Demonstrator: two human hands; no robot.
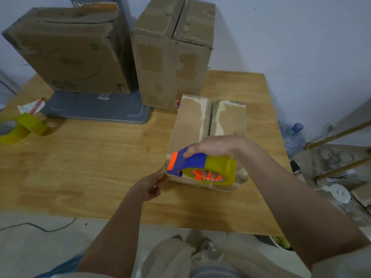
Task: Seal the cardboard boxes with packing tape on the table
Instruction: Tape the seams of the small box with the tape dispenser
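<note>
At the bottom of the frame, two bare forearms are seen reaching up over the near edge of the worktop (100, 167). The left hand (147, 188) is held at the lower-left corner of the small box (192, 125), its fingers curled together as if something thin is pinched there; whether a tape end is held cannot be told. The right hand (214, 147) is wrapped over the tape dispenser (200, 166), which is blue and orange with a yellow roll and is pressed against the box's near face, in the lower centre of the frame.

The seam (209, 119) on top of the box is still open, a dark gap between torn, pale flaps.

Several risks are judged from this. If the tape end is not anchored firmly at the corner, it may be pulled loose once the dispenser is drawn away. The box looks light and may be dragged along the worktop. The ragged flap surface may give poor adhesion. The strip may also be run off line and the seam missed.

Further back, spare tape rolls (19, 127) lie at the left edge. At the top, two larger boxes (68, 57) (170, 63) stand with their seams apparently untaped.
</note>
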